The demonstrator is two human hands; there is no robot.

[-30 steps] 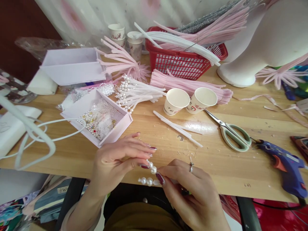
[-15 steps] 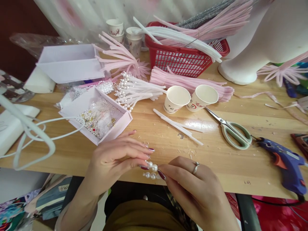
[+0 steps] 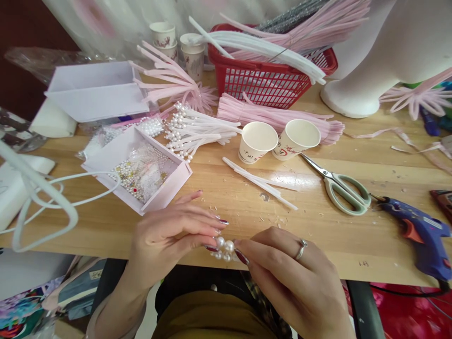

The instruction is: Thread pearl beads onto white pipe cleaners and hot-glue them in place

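Observation:
Between my two hands, just above the table's front edge, are two short rows of white pearl beads (image 3: pixel 229 246), larger toward the right. My left hand (image 3: pixel 169 235) pinches the left end of the upper row between thumb and fingertips. From the other side, the thumb and forefinger of my right hand (image 3: pixel 293 268), which wears a ring, close on the right end of the rows. What the beads are fixed to is mostly hidden by my fingers. Closest to my left hand is a white box (image 3: pixel 176 186) with loose pearls and a small plastic bag in it.
Beyond my hands lie white stems (image 3: pixel 261 183), two paper cups (image 3: pixel 258 141), scissors (image 3: pixel 348 193) and a blue glue gun (image 3: pixel 416 230). Pearl-tipped white stems (image 3: pixel 208 129), pink stems (image 3: pixel 275 113) and a red basket (image 3: pixel 261 84) stand farther back. A white cable (image 3: pixel 70 207) loops at left.
The upper and lower bead rows have come closer together. My right hand has shifted slightly to the right, and the camera view has moved a little.

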